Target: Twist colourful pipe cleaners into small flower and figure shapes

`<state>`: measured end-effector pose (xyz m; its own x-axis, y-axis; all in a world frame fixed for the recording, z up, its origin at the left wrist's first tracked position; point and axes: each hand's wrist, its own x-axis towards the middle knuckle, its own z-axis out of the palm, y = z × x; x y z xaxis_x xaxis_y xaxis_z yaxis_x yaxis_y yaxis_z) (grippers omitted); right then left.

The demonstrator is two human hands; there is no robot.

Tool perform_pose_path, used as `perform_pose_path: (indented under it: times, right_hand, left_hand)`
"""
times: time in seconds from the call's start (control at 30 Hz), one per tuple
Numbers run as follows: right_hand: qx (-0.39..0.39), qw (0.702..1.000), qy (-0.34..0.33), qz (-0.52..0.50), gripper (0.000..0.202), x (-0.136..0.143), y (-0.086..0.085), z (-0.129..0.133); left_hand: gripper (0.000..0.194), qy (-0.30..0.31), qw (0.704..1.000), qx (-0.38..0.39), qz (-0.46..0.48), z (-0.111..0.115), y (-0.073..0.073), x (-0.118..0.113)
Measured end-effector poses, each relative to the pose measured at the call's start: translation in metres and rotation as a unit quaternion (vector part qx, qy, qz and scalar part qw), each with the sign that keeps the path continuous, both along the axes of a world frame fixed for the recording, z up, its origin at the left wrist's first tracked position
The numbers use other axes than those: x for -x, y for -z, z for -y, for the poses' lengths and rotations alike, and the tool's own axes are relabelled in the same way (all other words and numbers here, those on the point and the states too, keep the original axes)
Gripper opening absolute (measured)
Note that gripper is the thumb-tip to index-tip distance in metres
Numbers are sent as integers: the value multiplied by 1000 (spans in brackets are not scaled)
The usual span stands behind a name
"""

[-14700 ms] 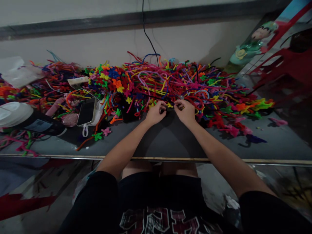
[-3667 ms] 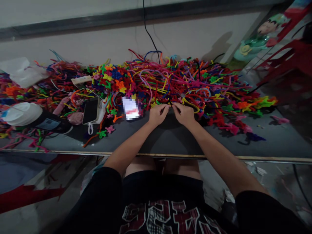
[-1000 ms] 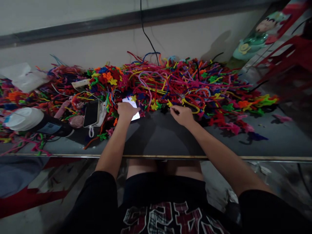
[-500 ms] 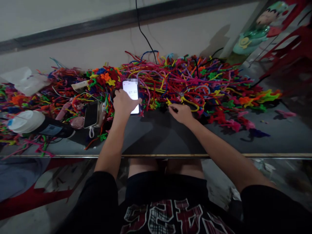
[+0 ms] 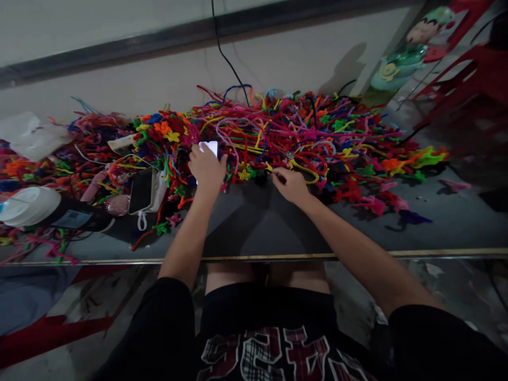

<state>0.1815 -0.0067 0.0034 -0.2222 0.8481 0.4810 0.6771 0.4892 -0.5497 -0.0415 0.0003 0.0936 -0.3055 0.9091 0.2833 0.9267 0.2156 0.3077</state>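
Left hand [image 5: 206, 168] — fingers curling round the lit phone [image 5: 210, 148], propping it against the pipe-cleaner heap [image 5: 278, 132] at twelve o'clock; I'm keeping it steady. Right hand [image 5: 289, 184] — fingertips pinching a dark pipe-cleaner piece [image 5: 262, 177] at its ten o'clock.

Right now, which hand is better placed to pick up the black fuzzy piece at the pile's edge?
Right. The right hand has its fingertips beside the black fuzzy piece, while the left hand is occupied, its grip around the lit white-screen phone.

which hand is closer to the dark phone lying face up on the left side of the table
Left. The left hand holds a lit phone just right of the dark phone; the right hand is farther right.
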Motion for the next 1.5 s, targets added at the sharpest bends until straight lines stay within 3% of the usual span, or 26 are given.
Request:
perform_pose_path:
  times: [0.07,0.13,0.2,0.33,0.4,0.5,0.6,0.77,0.87,0.93,1.13,1.5]
  right_hand:
    - [-4,1000,4,5,28,-1,2,-2]
    - [-8,1000,8,9,28,-3,3,-2]
    - [-14,1000,15,0,26,-4,4,-2]
    - [-20,999,37,-15,23,-5,3,-1]
    - [-16,999,37,-5,23,-3,2,-1]
    - [-14,1000,27,7,23,-2,2,-1]
    - [-21,999,29,-1,25,-2,4,-1]
    - [-25,999,41,-11,26,-3,6,0]
    - [-27,999,37,-10,26,-2,4,1]
    - [-25,999,32,-8,26,-1,3,2]
    - [-24,999,45,-8,26,-3,1,2]
    - [-6,1000,21,12,25,-1,2,0]
  left_hand:
    - [46,136,989,-32,49,17,8,-30]
    - [37,258,959,-39,111,27,27,-55]
    - [32,314,934,-48,165,28,50,-68]
    - [19,333,919,-63,202,16,84,-68]
    - [18,331,918,-76,203,12,89,-62]
    - [18,347,916,-93,178,11,85,-55]
    - [21,298,938,-130,123,8,71,-39]
    - [30,52,984,-164,41,-4,38,22]
    - [53,-58,991,-116,13,-7,33,50]
    - [65,-78,994,-73,5,-7,37,59]
    - [82,-62,997,-8,36,-12,55,64]
    - [80,-87,995,-42,13,-27,63,51]
